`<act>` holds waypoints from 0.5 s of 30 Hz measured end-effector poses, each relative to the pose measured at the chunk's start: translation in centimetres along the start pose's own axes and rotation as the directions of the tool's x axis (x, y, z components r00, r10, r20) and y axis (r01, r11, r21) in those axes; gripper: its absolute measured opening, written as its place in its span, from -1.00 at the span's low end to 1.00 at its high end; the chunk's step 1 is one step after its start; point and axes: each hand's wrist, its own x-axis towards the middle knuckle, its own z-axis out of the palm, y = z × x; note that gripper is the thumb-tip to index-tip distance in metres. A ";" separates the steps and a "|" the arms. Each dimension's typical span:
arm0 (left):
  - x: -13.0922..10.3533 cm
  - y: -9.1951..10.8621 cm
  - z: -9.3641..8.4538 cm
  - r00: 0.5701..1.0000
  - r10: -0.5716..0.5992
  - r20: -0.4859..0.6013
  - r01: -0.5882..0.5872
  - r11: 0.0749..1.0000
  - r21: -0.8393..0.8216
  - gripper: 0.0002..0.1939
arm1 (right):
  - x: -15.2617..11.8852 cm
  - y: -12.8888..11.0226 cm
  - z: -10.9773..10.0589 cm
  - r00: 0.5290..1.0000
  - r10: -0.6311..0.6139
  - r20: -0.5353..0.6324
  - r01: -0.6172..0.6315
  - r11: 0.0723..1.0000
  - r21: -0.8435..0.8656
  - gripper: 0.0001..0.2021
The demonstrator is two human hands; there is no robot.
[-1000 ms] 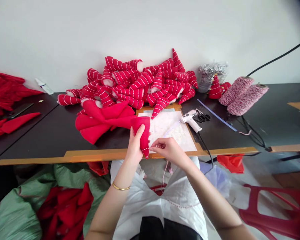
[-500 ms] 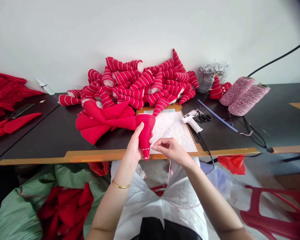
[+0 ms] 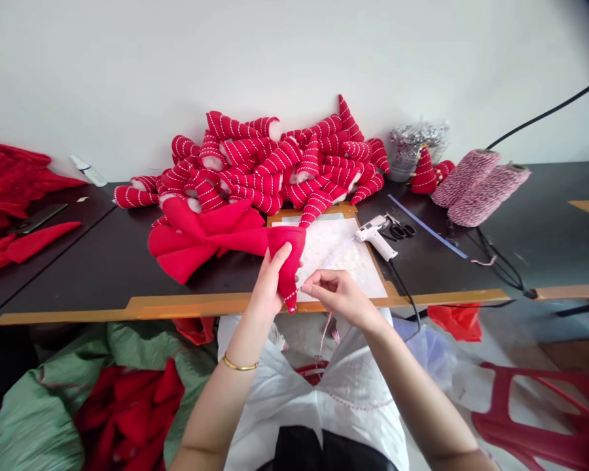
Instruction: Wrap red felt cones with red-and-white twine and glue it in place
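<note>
My left hand [image 3: 271, 278] is closed round a red felt cone [image 3: 290, 258], its narrow tip pointing down toward me at the table's front edge. A little red-and-white string circles the cone near that tip. Just right of the tip, my right hand [image 3: 336, 294] pinches the string, which hangs down [image 3: 325, 333] below toward my lap. Under both hands lies a white sheet [image 3: 343, 255]. Several plain red felt cones [image 3: 191, 239] are heaped left of the held one, close against its wide end.
String-wrapped red cones [image 3: 275, 160] are piled against the wall. A white glue gun [image 3: 375, 237], black scissors [image 3: 400, 229] and a bluish stick [image 3: 427, 226] lie to the right, near two string spools [image 3: 488, 196]. A green sack [image 3: 44, 405] of red pieces and a red stool [image 3: 535, 405] stand below.
The cone has turned slightly in my left hand, and its tip has shifted a little right. The left thumb sits farther over the cone. The hanging string has swung left.
</note>
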 end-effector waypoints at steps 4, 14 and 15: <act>-0.5 -0.1 0.2 0.997 0.067 0.049 -0.069 0.997 0.024 -0.46 | 0.2 -0.7 0.3 0.998 -0.065 0.023 0.065 0.998 0.015 -0.70; -0.6 1.0 -0.5 0.977 -0.150 0.150 0.163 0.983 -0.081 -0.53 | 0.0 0.7 -0.2 0.999 0.026 -0.022 -0.026 1.000 0.001 -0.66; -0.7 1.1 -0.4 0.972 -0.156 0.178 0.177 0.979 -0.106 -0.50 | 0.0 0.9 -0.1 0.999 0.043 -0.024 -0.043 0.999 0.006 -0.65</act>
